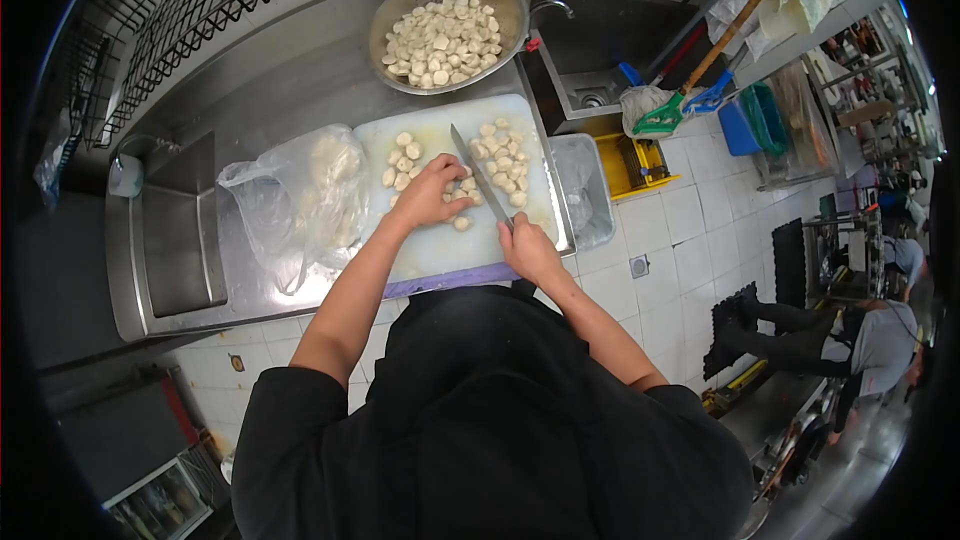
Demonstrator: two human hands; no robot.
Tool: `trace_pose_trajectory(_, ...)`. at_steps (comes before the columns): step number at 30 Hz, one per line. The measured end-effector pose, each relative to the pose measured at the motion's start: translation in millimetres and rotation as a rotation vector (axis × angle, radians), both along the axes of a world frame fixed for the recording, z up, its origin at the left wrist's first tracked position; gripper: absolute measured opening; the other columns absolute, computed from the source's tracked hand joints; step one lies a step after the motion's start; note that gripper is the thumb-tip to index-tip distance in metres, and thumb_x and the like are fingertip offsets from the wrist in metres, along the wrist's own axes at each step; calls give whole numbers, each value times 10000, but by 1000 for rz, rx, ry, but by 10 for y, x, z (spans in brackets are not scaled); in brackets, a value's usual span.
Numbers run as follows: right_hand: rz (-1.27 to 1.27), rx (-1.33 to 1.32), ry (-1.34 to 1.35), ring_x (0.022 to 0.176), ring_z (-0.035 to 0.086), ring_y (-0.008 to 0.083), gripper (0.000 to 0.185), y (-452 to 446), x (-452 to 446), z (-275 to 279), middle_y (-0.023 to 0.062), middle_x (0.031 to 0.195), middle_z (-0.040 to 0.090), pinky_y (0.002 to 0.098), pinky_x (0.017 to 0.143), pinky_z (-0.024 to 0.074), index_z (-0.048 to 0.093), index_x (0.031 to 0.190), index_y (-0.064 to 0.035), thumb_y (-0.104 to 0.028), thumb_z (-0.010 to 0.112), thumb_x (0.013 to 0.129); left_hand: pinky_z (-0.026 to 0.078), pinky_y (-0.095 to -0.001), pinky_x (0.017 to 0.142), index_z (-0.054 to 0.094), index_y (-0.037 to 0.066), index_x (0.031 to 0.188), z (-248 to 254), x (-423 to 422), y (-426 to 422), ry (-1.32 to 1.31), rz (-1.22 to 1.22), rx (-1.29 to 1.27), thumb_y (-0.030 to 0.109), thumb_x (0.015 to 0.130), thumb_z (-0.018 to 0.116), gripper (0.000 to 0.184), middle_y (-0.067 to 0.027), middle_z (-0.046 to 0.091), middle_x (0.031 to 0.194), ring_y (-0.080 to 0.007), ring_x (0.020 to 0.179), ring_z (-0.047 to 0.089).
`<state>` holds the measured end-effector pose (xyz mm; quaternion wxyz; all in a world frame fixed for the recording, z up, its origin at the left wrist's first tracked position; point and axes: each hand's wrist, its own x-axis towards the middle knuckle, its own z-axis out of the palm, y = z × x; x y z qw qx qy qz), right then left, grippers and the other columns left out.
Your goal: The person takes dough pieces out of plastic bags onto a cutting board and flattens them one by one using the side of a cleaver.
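My right hand point(529, 248) is wrapped round the handle of a long knife point(476, 172), whose blade points up and left over a white cutting board point(420, 250). On the blade's left side, my left hand point(432, 192) has its fingers bent over several small white round pieces point(461, 223); what its fingertips hold, if anything, is hidden. More pieces point(402, 158) lie at the board's left, and a pile of them point(503, 155) is right of the blade. A purple cloth point(450, 279) shows along the board's near edge.
A metal colander point(383, 10) full of white pieces stands behind the board. Left are a clear plastic bag point(290, 190) and a sink point(180, 240). At right are a clear bin point(597, 210), a yellow container point(655, 165) and another sink point(590, 90). People stand far right.
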<state>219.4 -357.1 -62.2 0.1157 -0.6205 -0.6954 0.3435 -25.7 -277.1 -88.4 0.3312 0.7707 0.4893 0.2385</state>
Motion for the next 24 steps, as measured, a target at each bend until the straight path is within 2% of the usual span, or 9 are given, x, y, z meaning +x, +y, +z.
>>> trace_pose_trajectory(2, 4, 10, -3, 811, 699, 529, 394, 1, -14, 16, 349, 828, 699, 601, 739, 545, 576, 1032, 89, -302, 549, 1074, 521, -410, 1019, 710, 38, 1187, -12, 33, -44, 53, -8, 72, 288, 797, 867, 489, -133, 604, 1298, -333, 1209, 627)
trace_pose_trajectory(5, 6, 27, -13, 805, 699, 527, 397, 2, -34, 117, 347, 820, 697, 598, 731, 546, 571, 1026, 87, -304, 541, 1079, 515, -411, 1031, 704, 43, 1188, -25, 57, -85, 68, 17, 81, 282, 806, 856, 476, -133, 610, 1293, -336, 1225, 616)
trace_pose_trajectory(9, 21, 1, -33, 780, 700, 526, 401, -47, -42, 311, 340, 793, 695, 596, 711, 548, 565, 1013, 81, -311, 530, 1086, 512, -413, 1038, 705, 49, 1191, -5, 44, -93, 70, 27, 41, 286, 803, 854, 478, -134, 610, 1301, -340, 1229, 612)
trace_pose_trajectory(15, 33, -11, -21, 768, 701, 528, 389, -164, -57, 416, 339, 775, 689, 607, 698, 545, 557, 1003, 82, -295, 523, 1094, 525, -419, 1025, 722, 61, 1147, -141, 26, -71, 61, 17, 152, 283, 793, 854, 438, -137, 628, 1294, -340, 1216, 624)
trace_pose_trajectory(18, 48, 4, -20, 766, 699, 531, 378, -137, -111, 352, 342, 781, 689, 608, 703, 546, 551, 1001, 85, -280, 520, 1096, 529, -426, 1022, 729, 59, 1124, -179, 32, -55, 35, 23, 143, 280, 789, 854, 419, -137, 647, 1276, -340, 1212, 629)
trace_pose_trajectory(22, 44, 24, -29, 789, 700, 532, 378, 133, -266, -120, 345, 814, 695, 606, 715, 549, 552, 1016, 82, -288, 528, 1091, 511, -423, 1052, 744, 56, 1144, -220, 11, -58, 30, 24, 129, 298, 786, 839, 442, -135, 650, 1300, -344, 1243, 608)
trace_pose_trajectory(24, 28, 78, 67, 818, 698, 536, 380, 377, -281, -200, 348, 847, 699, 603, 726, 550, 565, 1047, 81, -297, 543, 1082, 513, -423, 1050, 745, 55, 1142, -202, 37, -12, 41, 21, 153, 294, 786, 841, 439, -133, 651, 1304, -346, 1243, 609)
